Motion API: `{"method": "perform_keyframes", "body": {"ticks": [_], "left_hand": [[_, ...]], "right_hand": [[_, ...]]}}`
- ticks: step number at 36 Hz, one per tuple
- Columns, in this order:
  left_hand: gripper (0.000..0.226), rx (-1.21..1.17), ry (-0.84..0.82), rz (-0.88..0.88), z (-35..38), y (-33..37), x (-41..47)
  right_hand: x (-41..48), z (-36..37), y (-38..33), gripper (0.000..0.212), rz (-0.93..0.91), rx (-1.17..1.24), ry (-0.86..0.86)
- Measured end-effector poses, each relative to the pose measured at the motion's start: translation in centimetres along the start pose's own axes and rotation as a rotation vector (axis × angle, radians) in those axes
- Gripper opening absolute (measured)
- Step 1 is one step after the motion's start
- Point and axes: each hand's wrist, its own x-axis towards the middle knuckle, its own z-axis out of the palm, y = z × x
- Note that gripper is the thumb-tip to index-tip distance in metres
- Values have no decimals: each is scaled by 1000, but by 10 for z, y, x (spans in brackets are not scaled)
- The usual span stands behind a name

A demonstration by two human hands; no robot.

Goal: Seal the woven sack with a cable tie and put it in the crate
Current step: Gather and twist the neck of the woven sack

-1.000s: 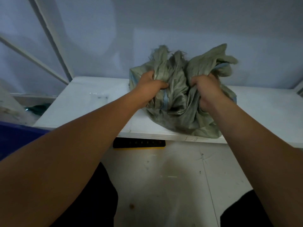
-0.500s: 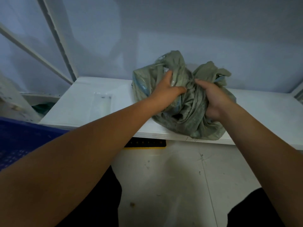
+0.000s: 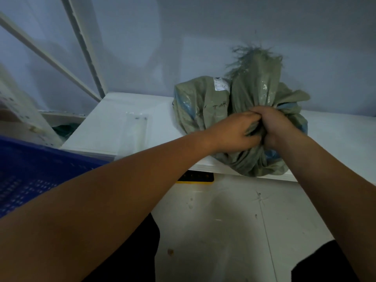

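A blue crate (image 3: 30, 176) sits at far left, just beside the white desk (image 3: 114, 127). A black-and-yellow strip (image 3: 195, 177) shows below the desk's front edge. On the desk, against the wall, the grey-green woven sack (image 3: 203, 106) stands with its mouth bunched upward into a frayed tuft. A person's left hand (image 3: 234, 133) and right hand (image 3: 278, 127) touch at the gathered neck, each grip closed tight around the fabric.
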Motion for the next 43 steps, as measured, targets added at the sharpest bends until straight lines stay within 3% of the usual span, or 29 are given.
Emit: {"method": "perform_keyframes", "body": {"ticks": [3, 7, 11, 19, 21, 26, 29, 33, 40, 43], "left_hand": [[28, -86, 147, -39, -10, -7, 1], [12, -231, 358, -188, -28, -23, 10], [14, -143, 404, -351, -51, -50, 10], [25, 509, -157, -857, -85, -113, -41], [32, 526, -243, -976, -91, -122, -55], [18, 389, -464, -1214, -95, -133, -70], [44, 300, -518, -1253, -89, -138, -81], [52, 270, -569, -1244, -76, -141, -89], [47, 327, -553, -1164, -51, -151, -81], [48, 375, -568, -1097, -37, -146, -74]], "right_hand": [[0, 6, -2, 40, -25, 2, -2], [-3, 15, 0, 48, -76, 48, 26], [2, 16, 7, 59, -65, 32, 64], [-10, 25, 6, 42, -126, -68, 56], [-11, 30, 8, 42, -142, -85, 51], [-9, 47, 11, 55, -162, -148, 25], [-7, 56, 12, 52, -149, -146, -9], [-4, 64, 14, 29, -158, -132, -46], [4, 74, 24, 61, -143, -177, -48], [10, 68, 24, 51, -138, -181, -21]]}}
